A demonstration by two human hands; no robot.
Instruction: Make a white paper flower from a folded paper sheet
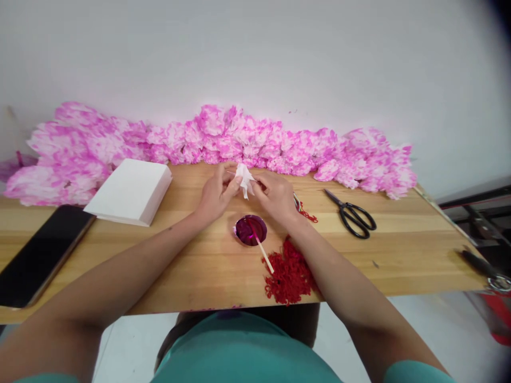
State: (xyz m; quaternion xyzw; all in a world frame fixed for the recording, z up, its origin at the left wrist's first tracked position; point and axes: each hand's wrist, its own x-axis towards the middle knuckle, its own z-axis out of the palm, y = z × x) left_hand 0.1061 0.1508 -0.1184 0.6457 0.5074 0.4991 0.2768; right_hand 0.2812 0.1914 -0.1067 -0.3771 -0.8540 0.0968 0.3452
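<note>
A small crumpled piece of white paper [244, 180] is held up between both hands above the table. My left hand [217, 192] pinches its left side with thumb and fingers. On its right side, the fingers of my right hand [275, 196] are closed on the paper. Just below the hands sits a small round dish [250, 230] of dark magenta liquid, with a thin pale stick [265, 254] leaning out of it. Beside the dish, partly under my right forearm, lies a heap of curly red yarn [288, 274].
Pink-and-white paper flowers [243, 135] line the wall. A white paper stack [130, 190] and black phone [43, 255] lie left. Black-handled scissors [353, 215] rest right, near a dark tool [481, 267] at the right edge. Green-and-red strands [305, 213] lie behind my right wrist.
</note>
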